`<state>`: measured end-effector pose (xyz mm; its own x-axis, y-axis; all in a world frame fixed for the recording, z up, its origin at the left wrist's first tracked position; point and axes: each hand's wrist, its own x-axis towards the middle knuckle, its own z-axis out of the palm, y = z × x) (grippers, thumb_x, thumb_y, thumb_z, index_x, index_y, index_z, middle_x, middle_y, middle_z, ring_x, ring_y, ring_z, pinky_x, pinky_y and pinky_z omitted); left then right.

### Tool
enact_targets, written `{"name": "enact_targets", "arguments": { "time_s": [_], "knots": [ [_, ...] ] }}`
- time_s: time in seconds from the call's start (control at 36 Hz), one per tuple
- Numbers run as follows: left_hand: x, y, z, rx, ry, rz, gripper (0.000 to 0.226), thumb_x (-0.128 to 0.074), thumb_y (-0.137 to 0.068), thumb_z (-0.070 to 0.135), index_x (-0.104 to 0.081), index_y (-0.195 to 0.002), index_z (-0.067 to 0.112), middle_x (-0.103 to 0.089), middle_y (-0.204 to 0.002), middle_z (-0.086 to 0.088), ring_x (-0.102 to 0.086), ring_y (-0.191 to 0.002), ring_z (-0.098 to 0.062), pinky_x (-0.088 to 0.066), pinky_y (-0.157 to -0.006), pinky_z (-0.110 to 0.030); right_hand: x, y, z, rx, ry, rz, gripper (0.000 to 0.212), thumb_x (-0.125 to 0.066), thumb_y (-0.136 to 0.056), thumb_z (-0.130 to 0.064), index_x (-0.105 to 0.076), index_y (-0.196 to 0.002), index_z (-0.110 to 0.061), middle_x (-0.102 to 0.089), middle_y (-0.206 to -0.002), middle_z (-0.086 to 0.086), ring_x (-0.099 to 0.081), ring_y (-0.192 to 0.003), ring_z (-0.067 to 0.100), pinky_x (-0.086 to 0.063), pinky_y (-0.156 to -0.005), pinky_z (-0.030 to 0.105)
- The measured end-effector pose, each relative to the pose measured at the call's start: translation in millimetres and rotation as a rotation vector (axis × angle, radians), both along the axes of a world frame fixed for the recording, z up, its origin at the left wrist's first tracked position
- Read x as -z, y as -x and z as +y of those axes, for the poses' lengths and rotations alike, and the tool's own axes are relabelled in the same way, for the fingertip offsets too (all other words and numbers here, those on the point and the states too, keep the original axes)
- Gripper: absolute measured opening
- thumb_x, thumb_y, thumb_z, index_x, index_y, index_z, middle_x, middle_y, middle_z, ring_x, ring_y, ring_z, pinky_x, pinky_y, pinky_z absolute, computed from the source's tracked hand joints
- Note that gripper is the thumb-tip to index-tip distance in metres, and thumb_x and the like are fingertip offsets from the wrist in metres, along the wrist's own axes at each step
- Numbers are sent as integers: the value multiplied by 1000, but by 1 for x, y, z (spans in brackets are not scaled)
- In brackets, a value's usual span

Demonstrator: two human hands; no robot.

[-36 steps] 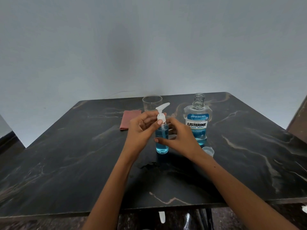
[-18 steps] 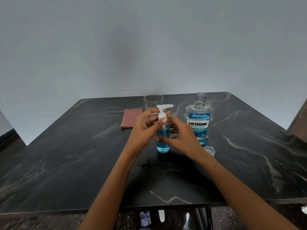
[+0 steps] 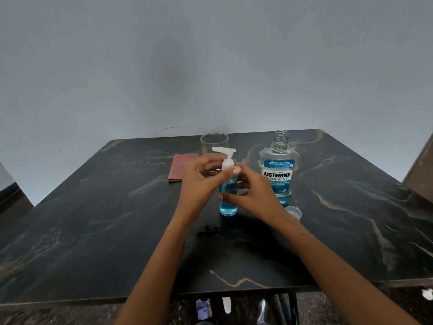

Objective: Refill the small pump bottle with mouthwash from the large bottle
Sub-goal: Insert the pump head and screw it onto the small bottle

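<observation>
The small pump bottle (image 3: 228,202) stands upright in the middle of the dark marble table (image 3: 93,231), holding blue liquid. Its white pump head (image 3: 225,156) sits on the neck with the spout pointing left. My left hand (image 3: 201,181) pinches the white pump collar with thumb and fingers. My right hand (image 3: 253,193) wraps round the bottle's body from the right. Just right of them stands the large mouthwash bottle (image 3: 278,170), uncapped, with blue liquid low in it. Its clear cap (image 3: 293,211) lies on the table by my right wrist.
An empty clear glass (image 3: 214,143) stands behind the pump bottle. A folded reddish cloth (image 3: 181,170) lies to the left of it. A dark smear (image 3: 208,231) marks the table in front of the bottle. A grey wall rises behind the table.
The pump head has turned: its spout pointed right and up a second ago and now points left. Both hands stay at the small bottle.
</observation>
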<state>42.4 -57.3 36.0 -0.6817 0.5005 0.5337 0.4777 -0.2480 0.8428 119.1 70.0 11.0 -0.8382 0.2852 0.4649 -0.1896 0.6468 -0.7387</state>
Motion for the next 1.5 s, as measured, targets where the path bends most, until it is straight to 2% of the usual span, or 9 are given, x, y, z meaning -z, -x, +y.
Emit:
{"name": "enact_targets", "arguments": {
  "time_s": [0.14, 0.28, 0.47, 0.61, 0.81, 0.97, 1.19, 1.36, 1.5],
  "knots": [
    [2, 3, 3, 66, 6, -18, 28, -68, -86, 11, -64, -112, 3, -75, -102, 0, -72, -95, -13, -56, -76, -21, -2, -1, 0, -7, 5, 3, 57, -81, -68, -35, -51, -116, -28, -55, -93, -26, -58, -87, -6, -51, -70, 7],
    [2, 8, -7, 157, 4, -62, 31, -60, -91, 6, -59, -122, 7, -72, -113, 2, -68, -107, -12, -53, -83, -18, -1, 0, -1, -9, -10, 1, 51, -80, -68, -37, -54, -109, -23, -60, -98, -16, -61, -88, 1, -54, -73, 13],
    [5, 9, -13, -10, -47, 31, 16, -62, -90, 10, -70, -100, 19, -74, -97, 15, -68, -93, -2, -51, -75, -13, -1, 0, 0, 3, -12, -19, 51, -80, -69, -38, -54, -110, -22, -61, -104, -11, -61, -92, 5, -53, -75, 16],
    [3, 3, -7, -60, 3, 17, 24, -78, -70, 32, -69, -92, 32, -74, -94, 17, -71, -90, -7, -58, -76, -27, -1, 0, 1, 2, 7, -22, 51, -81, -68, -36, -54, -110, -22, -64, -107, -6, -61, -94, 5, -54, -76, 16],
    [2, 7, -5, 98, 47, -17, 33, -69, -84, 10, -63, -116, 3, -74, -106, -1, -70, -101, -14, -56, -81, -23, -1, 1, 1, -11, 22, -19, 52, -82, -67, -34, -55, -110, -22, -60, -96, -17, -60, -87, -3, -51, -71, 8],
    [4, 10, -15, 62, -7, -28, 30, -70, -83, 8, -66, -109, 21, -74, -104, 10, -68, -101, -6, -53, -78, -16, -1, 1, 1, -9, 12, -9, 46, -81, -67, -39, -54, -102, -28, -57, -91, -23, -60, -85, -5, -50, -69, 6],
    [3, -1, 4, -192, -6, 88, 27, -85, -67, 27, -67, -87, 31, -71, -86, 21, -69, -80, -4, -57, -71, -23, 1, 1, 2, -6, -5, 8, 59, -81, -67, -36, -54, -118, -25, -60, -102, -16, -60, -89, -1, -52, -74, 12],
    [4, 6, -1, -120, 79, 117, 30, -75, -77, 28, -72, -103, 11, -74, -96, 3, -70, -92, -14, -58, -83, -42, 1, 1, 3, 0, 5, -12, 51, -81, -68, -36, -55, -111, -22, -63, -103, -9, -62, -90, 4, -53, -75, 15],
    [4, 3, -4, -98, 75, 171, 24, -70, -83, 18, -70, -105, 10, -73, -100, 1, -70, -94, -14, -59, -83, -41, 1, 2, 2, -5, 14, -17, 47, -81, -68, -36, -55, -106, -25, -62, -97, -12, -61, -85, -2, -52, -70, 10]
  ]
}}
